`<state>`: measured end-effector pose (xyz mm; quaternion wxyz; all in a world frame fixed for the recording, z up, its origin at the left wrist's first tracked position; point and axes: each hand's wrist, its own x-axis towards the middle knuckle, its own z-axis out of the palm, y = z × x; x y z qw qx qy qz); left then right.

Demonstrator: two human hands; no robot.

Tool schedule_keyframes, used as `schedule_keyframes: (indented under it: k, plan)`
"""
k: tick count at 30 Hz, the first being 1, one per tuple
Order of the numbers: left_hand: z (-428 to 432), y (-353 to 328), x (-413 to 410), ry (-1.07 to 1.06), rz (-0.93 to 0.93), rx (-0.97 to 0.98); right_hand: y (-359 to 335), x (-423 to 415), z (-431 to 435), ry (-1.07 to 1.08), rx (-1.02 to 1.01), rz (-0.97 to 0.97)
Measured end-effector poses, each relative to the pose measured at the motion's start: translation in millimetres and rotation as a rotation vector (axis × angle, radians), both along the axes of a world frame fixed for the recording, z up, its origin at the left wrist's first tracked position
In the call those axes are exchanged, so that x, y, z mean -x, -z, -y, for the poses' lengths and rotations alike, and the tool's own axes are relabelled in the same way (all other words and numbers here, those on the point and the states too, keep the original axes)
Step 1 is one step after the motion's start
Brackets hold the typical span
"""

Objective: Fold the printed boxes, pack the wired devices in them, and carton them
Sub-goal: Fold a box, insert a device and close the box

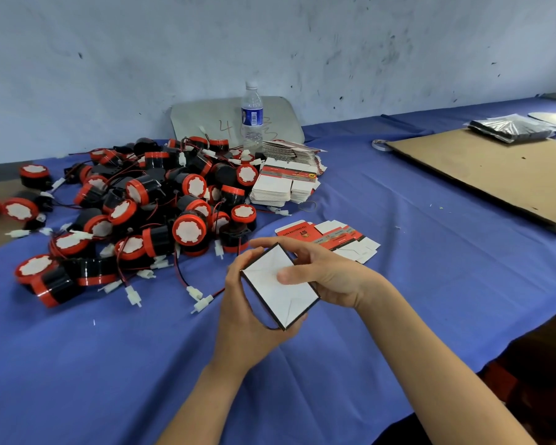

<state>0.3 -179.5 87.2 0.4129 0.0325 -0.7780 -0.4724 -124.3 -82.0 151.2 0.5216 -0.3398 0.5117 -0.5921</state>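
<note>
Folding step: one box end getting pressed shut, nothing packed yet

Both hands have one box (280, 300) up off the blue cloth (109, 364), with its white flap end facing the camera. The left hand (241, 311) cups it from the side and underneath, fingers curled round the edge. The right hand (331, 277) grips the top, thumb pressed flat on the folded flaps. I can't really tell if the far end is open, the hands hide it. My guess is the next move is to flip it open end up, then grab one of the wired devices (187, 231) from the pile just to the left and feed the cable in without snagging it. More flat printed boxes (278, 187) are stacked behind the pile, and the cardboard sheet (495, 175) lies well off to the right.
</note>
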Motion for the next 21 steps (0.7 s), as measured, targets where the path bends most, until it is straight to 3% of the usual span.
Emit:
schedule_keyframes:
  k: [8,11,14,16,18,19,21]
  plan:
    - [-0.6,0.7,-1.1,0.083,0.207,-0.068,11.5,9.4,-11.9,-0.133,0.143,0.149]
    - [1.4,8.2,4.5,0.038,0.246,-0.018,9.1,14.4,-16.7,-0.083,0.102,0.060]
    - [10.3,13.4,9.4,-0.016,0.250,0.039,-0.7,14.7,-19.3,0.212,0.025,-0.349]
    - [15.9,13.1,7.7,-0.032,0.248,-0.041,-3.5,14.0,-18.5,0.372,-0.051,-0.855]
    - [17.7,13.3,7.1,-0.023,0.248,-0.140,2.6,8.3,-13.4,0.313,-0.216,-1.423]
    - [17.3,14.5,7.6,-0.015,0.256,-0.160,8.0,2.8,-10.4,0.253,-0.263,-1.597]
    - [17.2,19.5,9.9,0.020,0.302,-0.137,18.8,-7.3,-8.2,0.135,-0.284,-1.650]
